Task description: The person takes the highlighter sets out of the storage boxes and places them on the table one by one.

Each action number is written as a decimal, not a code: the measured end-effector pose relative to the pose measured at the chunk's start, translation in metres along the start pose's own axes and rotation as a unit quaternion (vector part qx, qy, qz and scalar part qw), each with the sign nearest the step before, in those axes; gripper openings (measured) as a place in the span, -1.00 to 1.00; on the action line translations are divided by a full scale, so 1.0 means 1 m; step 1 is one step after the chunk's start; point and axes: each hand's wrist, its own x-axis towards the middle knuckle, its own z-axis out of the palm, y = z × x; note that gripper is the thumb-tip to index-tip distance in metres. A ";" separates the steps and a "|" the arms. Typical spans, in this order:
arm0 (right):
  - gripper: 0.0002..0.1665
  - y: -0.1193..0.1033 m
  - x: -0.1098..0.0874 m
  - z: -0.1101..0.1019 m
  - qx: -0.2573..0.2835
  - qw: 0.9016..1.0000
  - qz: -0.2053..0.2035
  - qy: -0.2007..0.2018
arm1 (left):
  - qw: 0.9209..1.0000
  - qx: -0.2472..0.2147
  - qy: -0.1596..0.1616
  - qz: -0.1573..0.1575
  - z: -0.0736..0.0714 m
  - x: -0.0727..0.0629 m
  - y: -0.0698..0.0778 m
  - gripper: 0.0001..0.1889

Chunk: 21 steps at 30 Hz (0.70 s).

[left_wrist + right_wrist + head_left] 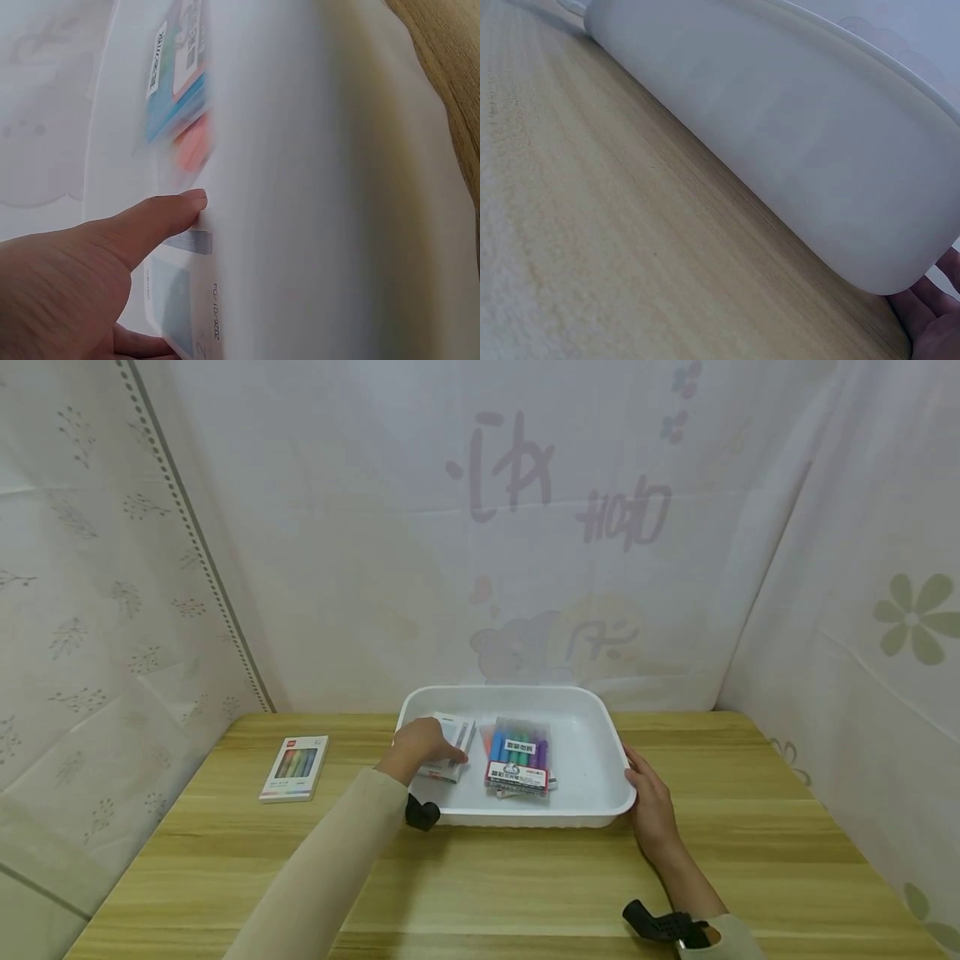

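My left hand point(423, 746) reaches over the near left part of a white plastic tray point(588, 760) and grips a small white box point(456, 727) with a grey-blue panel. In the left wrist view the thumb lies along one side of the box point(180, 292), which has a printed date; other fingers are partly hidden. Right of it in the tray lies a clear pack of colored markers point(517, 756), overlapping another pack with a pinkish-orange part point(487, 737). My right hand point(654, 802) touches the tray's right side, its fingers point(922, 300) extended around the lower corner.
A white box of colored pens or crayons point(294, 768) lies on the wooden table point(510, 893) left of the tray. Patterned white curtains point(360, 568) hang behind and on both sides. Black wrist-camera mounts point(422, 812) sit at both wrists.
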 end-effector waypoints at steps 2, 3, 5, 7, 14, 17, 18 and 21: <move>-0.37 0.000 0.000 0.000 0.001 1.000 0.000 0.000 | 1.000 -0.006 0.004 0.000 0.000 -0.001 0.000 -0.42; -0.37 0.000 0.000 0.000 0.001 1.000 0.000 -0.001 | 1.000 -0.008 0.006 0.001 0.000 -0.001 0.000 -0.42; -0.36 0.001 0.000 0.000 0.003 1.000 0.000 -0.001 | 1.000 -0.013 0.010 0.001 0.000 -0.002 0.000 -0.43; -0.36 0.001 0.000 0.000 0.006 1.000 0.000 -0.002 | 1.000 -0.016 0.012 0.000 0.000 -0.002 0.000 -0.43; -0.35 0.001 0.000 0.000 0.012 1.000 -0.001 -0.003 | 0.999 -0.029 0.023 -0.003 0.000 -0.005 0.001 -0.45; -0.35 0.001 0.000 0.000 0.012 1.000 -0.001 -0.004 | 0.999 -0.039 0.026 -0.004 0.000 -0.006 0.001 -0.44; -0.36 0.001 0.000 0.000 0.011 1.000 -0.001 -0.004 | 0.999 -0.043 0.027 -0.003 0.000 -0.006 0.001 -0.43; -0.36 0.001 0.000 0.000 0.011 1.000 -0.001 -0.004 | 0.998 -0.047 0.034 -0.001 0.000 -0.006 0.001 -0.43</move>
